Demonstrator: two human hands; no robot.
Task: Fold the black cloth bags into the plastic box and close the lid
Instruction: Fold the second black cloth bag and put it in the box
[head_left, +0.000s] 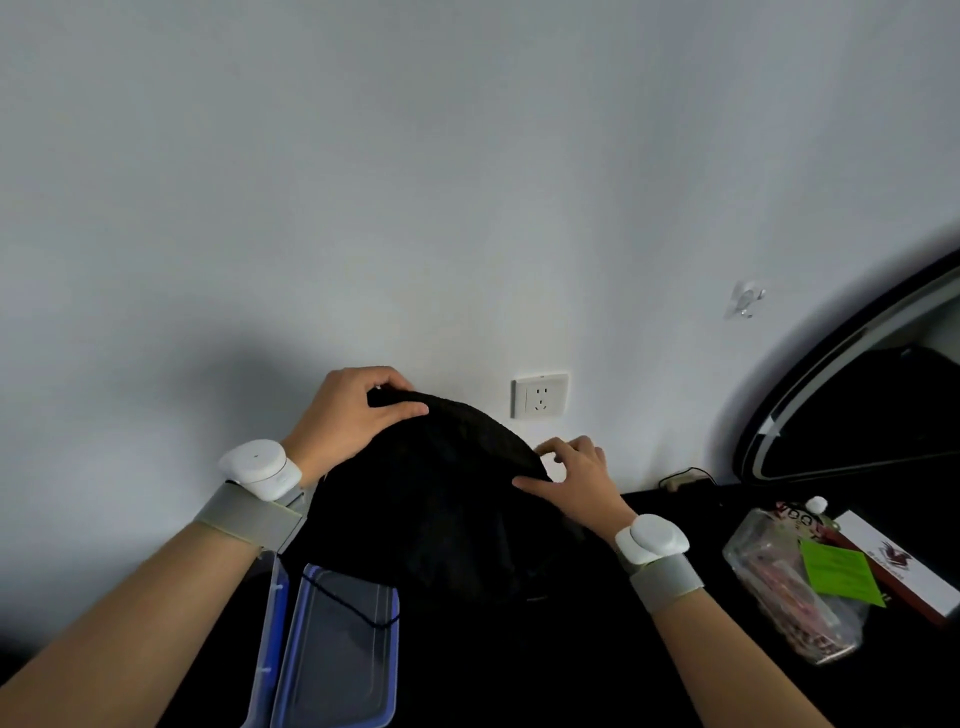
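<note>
Holding the bag (441, 499) up, the fingers (387, 376) of my left hand (348, 415) curl over its top edge, and my thumb lies on the front. The fingers (553, 448) of my right hand (579, 486) pinch the edge on the other side, a bit lower, with the thumb on the cloth. So both sets of fingers are clamped on the bag.

The bag is black and hangs in front of me, above the black surface (519, 686). It is not in the box (343, 660).

Each of my wrists has a white round thing on a grey band (249, 514).

The box is clear with blue rims and lies open on the surface, under my left arm. I cannot tell which half is the lid. A thin black string (358, 612) lies across it.

Off to my right on the surface are a clear pouch (774, 582) full of packets, a green note (839, 569) on top of it, and a white carton (898, 545) just beside them.

Behind it all is a white wall (467, 156) with a socket (540, 397) and a small hook (746, 301).
</note>
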